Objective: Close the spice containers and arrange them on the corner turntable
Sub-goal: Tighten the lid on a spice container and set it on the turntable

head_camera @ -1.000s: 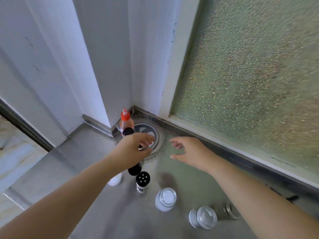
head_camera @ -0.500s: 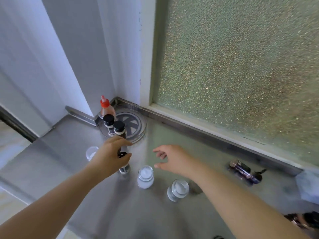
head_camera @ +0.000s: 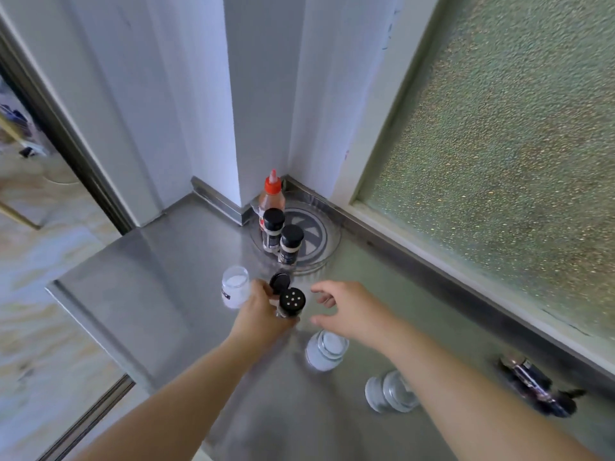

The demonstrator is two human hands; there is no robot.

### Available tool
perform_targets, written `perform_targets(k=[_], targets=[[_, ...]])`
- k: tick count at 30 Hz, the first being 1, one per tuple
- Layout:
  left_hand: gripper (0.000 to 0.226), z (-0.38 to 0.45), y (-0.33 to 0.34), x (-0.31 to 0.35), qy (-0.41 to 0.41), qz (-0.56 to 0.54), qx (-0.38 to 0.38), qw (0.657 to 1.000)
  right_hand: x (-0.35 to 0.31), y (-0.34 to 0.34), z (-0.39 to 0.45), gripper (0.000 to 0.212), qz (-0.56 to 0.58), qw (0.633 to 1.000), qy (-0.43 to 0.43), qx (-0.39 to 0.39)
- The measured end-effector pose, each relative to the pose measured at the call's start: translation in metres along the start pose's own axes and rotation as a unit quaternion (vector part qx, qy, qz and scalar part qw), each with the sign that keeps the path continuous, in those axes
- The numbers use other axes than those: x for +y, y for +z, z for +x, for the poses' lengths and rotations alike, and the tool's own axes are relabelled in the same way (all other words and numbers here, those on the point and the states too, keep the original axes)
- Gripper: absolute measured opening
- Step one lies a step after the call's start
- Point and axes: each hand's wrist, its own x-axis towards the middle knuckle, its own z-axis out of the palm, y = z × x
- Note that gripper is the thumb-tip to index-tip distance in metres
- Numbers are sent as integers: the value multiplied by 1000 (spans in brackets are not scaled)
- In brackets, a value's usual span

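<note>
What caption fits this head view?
Left hand holds an open flip-cap shaker; right hand reaches in, near the corner turntable.

Corner turntable [head_camera: 327, 231]: round, clear-rimmed, with a grey spoke pattern, set in the desk's corner. On its left part stand a red-capped squeeze bottle [head_camera: 272, 196] and two black-lidded shakers [head_camera: 273, 229] [head_camera: 290, 242], upright and closed. Open-flip shaker [head_camera: 290, 302]: black perforated top exposed, cap [head_camera: 279, 281] hinged back, gripped upright. Lidless jar [head_camera: 235, 291] of white powder stands left of it. Two lidded glass jars [head_camera: 326, 349] [head_camera: 392, 392] stand nearer.
</note>
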Motion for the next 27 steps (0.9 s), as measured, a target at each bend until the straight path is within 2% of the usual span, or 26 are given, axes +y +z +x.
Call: perform_targets(k=[4,9,15,19,23,25,27], targets=[[62,-4,12,-6,13,-80,-1,997,6,0,-3,56,-1,1000,8,-5],[52,1,15,-6,14,-163,-3,987,10,-1,-4,53,16,1000,15,-3],[52,-7,-1,0,67,-119,-49,989,1,-9,-3,36,114,991,54,43],[62,-25,-19,26,170,-53,-83,981,-13,-26,2,45,209,972,102,34],[86,-37,-37,58,194,-79,-124,970,-27,-47,-3,6,319,944,57,63],[82,-38,-44,73,178,-108,-129,969,-31,-62,-11,14,352,931,0,94],[67,-39,-49,88,156,-154,-143,965,-36,-79,-23,18,347,929,-56,116]])
